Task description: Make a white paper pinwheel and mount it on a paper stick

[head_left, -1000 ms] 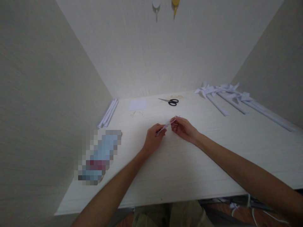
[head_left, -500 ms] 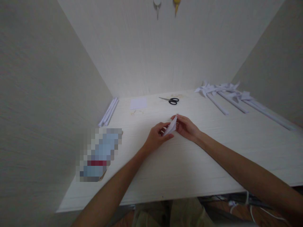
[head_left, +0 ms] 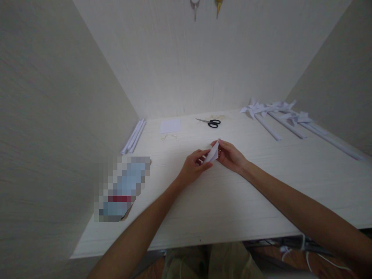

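Between my two hands, above the middle of the white table (head_left: 186,217), is a small folded piece of white paper (head_left: 212,153). My left hand (head_left: 194,166) grips its lower left end, thumb in front and fingers behind. At the upper right, my right hand (head_left: 231,155) pinches the paper's pointed tip, and its other fingers curl behind the sheet. Beyond my hands lie black-handled scissors (head_left: 213,123), blades pointing left. A flat square of white paper (head_left: 170,126) rests to the left of them.
Several rolled paper sticks (head_left: 133,136) lie at the left wall. Paper pinwheels (head_left: 252,108) on paper sticks (head_left: 287,126) lie at the back right. A blurred-out flat object (head_left: 124,186) lies at the left. Thin pale scraps (head_left: 169,136) are near the square, and cables (head_left: 308,259) hang below the table edge.
The view has shifted slightly. The folded paper has turned a little between my hands, showing slightly more of its face; both hands keep their hold.
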